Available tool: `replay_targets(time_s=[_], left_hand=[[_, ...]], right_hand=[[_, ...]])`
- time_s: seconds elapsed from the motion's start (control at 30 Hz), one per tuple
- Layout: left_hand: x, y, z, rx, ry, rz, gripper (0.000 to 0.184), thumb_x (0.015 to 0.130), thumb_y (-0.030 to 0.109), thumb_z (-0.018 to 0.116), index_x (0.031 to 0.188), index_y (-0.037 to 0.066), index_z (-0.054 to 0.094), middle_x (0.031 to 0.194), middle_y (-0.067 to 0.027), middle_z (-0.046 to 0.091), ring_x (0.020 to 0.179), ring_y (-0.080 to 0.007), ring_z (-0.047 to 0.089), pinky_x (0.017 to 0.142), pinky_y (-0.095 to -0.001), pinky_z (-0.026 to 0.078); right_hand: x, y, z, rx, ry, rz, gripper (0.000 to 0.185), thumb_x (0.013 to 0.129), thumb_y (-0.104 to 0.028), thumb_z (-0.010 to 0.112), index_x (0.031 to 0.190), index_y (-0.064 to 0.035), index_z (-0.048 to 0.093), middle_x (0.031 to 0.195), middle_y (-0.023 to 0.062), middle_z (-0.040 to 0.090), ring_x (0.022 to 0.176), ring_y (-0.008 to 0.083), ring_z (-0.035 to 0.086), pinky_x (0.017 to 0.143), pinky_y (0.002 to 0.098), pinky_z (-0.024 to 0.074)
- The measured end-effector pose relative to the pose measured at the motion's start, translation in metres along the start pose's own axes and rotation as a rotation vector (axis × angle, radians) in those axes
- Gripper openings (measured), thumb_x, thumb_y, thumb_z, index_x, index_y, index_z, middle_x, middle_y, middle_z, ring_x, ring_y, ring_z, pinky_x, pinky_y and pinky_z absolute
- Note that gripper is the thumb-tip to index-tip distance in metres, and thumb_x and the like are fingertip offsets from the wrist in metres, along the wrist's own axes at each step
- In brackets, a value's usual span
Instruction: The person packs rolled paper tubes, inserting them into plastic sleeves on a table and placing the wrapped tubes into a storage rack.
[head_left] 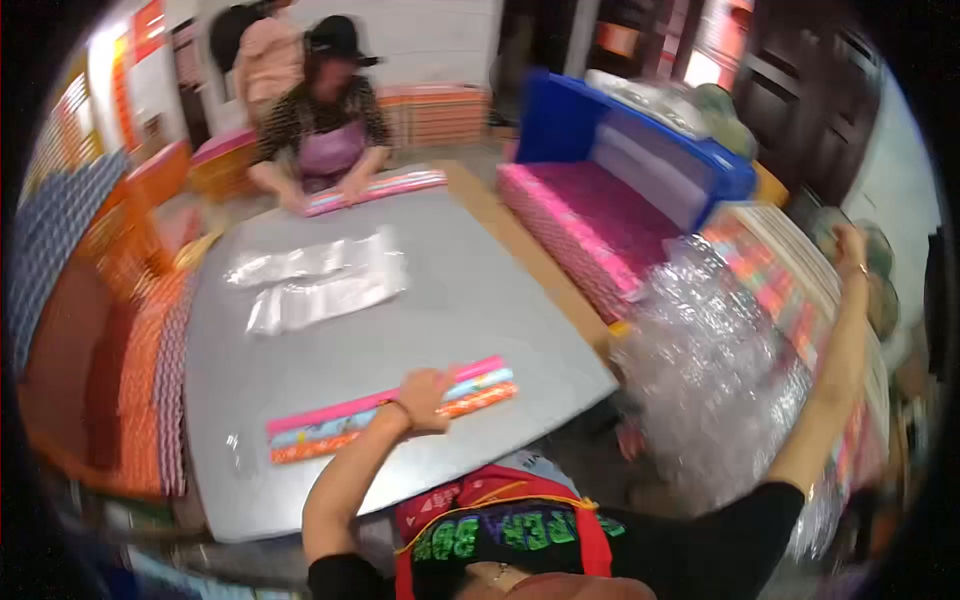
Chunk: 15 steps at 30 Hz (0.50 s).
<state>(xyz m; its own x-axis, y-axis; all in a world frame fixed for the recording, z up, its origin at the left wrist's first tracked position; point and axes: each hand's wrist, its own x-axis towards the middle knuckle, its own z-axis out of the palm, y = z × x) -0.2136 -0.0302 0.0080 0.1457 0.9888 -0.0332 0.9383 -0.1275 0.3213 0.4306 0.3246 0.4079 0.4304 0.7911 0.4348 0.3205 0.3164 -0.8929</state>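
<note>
Three patterned rolls of wrapping paper (330,428), pink, light blue and orange, lie side by side near the front of the grey table (470,300). Across them rests my left hand (426,398), its fingers bent over the rolls. My right arm stretches far out to the right. At its end my right hand (850,245) looks closed, above the far edge of a container of colourful rolls (775,285); anything inside it is too small to make out. Flat clear plastic sleeves (330,280) lie toward the table's middle.
Across the table a person in a cap (335,110) handles more rolls (380,190). Crumpled clear plastic (700,370) bulges at the right. Pink rolls fill a blue bin (730,180); orange and purple rolls (155,370) stand along the left edge. Another person (270,60) is behind.
</note>
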Motion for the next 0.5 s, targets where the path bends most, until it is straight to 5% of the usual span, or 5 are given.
replay_targets(time_s=[0.07, 0.1, 0.13, 0.3, 0.5], left_hand=[[-0.001, 0.002, -0.001, 0.069, 0.054, -0.006, 0.098, 0.057, 0.034, 0.067, 0.140, 0.000, 0.029, 0.111, -0.0218, 0.052, 0.105, -0.0369, 0.050, 0.093, -0.0455, 0.039], [-0.001, 0.005, -0.001, 0.072, 0.029, 0.044, 0.098, 0.057, 0.034, 0.067, 0.140, 0.000, 0.029, 0.111, -0.0218, 0.052, 0.105, -0.0369, 0.050, 0.093, -0.0455, 0.039], [-0.002, 0.006, -0.001, 0.103, 0.043, 0.029, 0.099, 0.057, 0.036, 0.067, 0.141, 0.000, 0.028, 0.111, -0.0216, 0.052, 0.105, -0.0370, 0.049, 0.092, -0.0454, 0.039], [-0.003, 0.010, -0.007, 0.113, 0.032, -0.021, 0.100, 0.057, 0.037, 0.066, 0.142, 0.001, 0.028, 0.113, -0.0214, 0.050, 0.105, -0.0371, 0.047, 0.091, -0.0452, 0.038], [-0.005, 0.010, -0.007, 0.125, 0.073, -0.022, 0.097, 0.057, 0.034, 0.064, 0.141, 0.002, 0.028, 0.113, -0.0220, 0.050, 0.104, -0.0368, 0.047, 0.089, -0.0458, 0.039]], right_hand=[[0.023, 0.024, -0.042, -0.013, 0.099, -0.076, 0.012, 0.071, -0.009, 0.061, 0.082, -0.0043, 0.058, 0.052, -0.0004, 0.042, 0.041, 0.0098, 0.035, 0.038, 0.0273, 0.0257], [-0.009, 0.012, -0.049, 0.031, 0.205, -0.120, 0.066, 0.070, -0.004, 0.058, 0.132, 0.0028, 0.039, 0.057, 0.0018, 0.047, 0.041, 0.0108, 0.036, 0.038, 0.0268, 0.0257], [-0.040, -0.013, -0.057, -0.034, 0.142, -0.090, 0.087, 0.068, 0.005, 0.054, 0.145, 0.0025, 0.013, 0.063, 0.0051, 0.050, 0.047, 0.0125, 0.043, 0.040, 0.0274, 0.0310], [-0.001, -0.025, -0.068, -0.073, 0.366, -0.103, 0.081, 0.076, -0.008, 0.061, 0.146, -0.0030, 0.021, 0.060, 0.0046, 0.052, 0.041, 0.0105, 0.037, 0.037, 0.0253, 0.0243], [-0.147, -0.118, 0.099, 0.321, -0.549, -0.235, 0.035, 0.091, -0.020, 0.058, 0.124, -0.0061, 0.055, 0.083, -0.0066, 0.052, 0.063, -0.0011, 0.042, 0.053, 0.0133, 0.0292]])
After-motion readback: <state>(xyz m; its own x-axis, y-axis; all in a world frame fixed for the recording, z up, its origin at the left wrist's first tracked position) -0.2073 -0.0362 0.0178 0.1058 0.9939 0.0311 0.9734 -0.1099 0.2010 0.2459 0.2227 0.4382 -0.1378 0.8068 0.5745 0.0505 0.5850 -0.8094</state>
